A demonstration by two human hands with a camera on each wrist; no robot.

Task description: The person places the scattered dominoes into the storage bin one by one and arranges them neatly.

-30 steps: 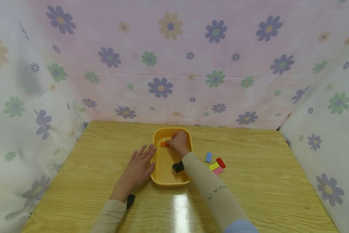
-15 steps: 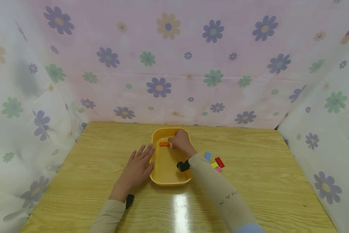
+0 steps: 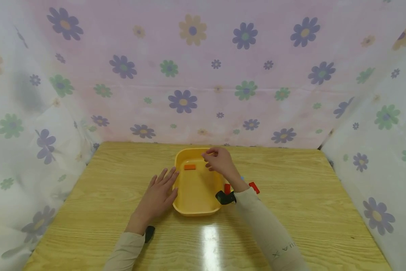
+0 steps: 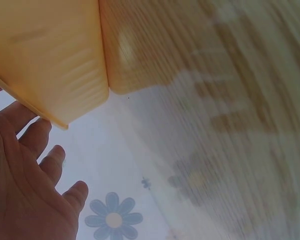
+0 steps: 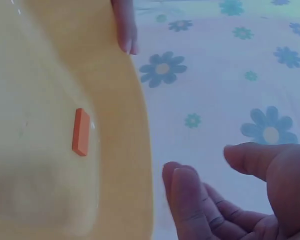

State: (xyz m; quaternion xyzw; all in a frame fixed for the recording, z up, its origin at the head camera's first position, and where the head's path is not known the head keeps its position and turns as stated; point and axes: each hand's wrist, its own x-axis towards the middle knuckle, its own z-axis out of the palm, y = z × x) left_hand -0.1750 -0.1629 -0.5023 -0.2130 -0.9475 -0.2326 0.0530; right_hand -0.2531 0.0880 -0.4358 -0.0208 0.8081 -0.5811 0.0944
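Note:
A yellow plastic tub (image 3: 197, 209) stands on the wooden table. Near its far end, flat on the floor of the tub, lies an orange domino-like block (image 3: 190, 167), also seen in the right wrist view as a small orange block (image 5: 81, 132). My left hand (image 3: 158, 199) rests against the tub's left rim with its fingers spread; the left wrist view shows those fingertips at the rim (image 4: 55, 122). My right hand (image 3: 221, 162) is raised over the tub's far right corner, thumb and fingers apart, with nothing between them.
Right of the tub, partly hidden by the right arm, lie a red block (image 3: 254, 188), another red block (image 3: 227, 188) and a blue block (image 3: 242, 178). A flowered cloth (image 3: 148, 45) stands behind the table's far edge.
My right hand has let go of the orange block, leaving it on the tub floor, and has moved up and right. My left hand stays at the left rim.

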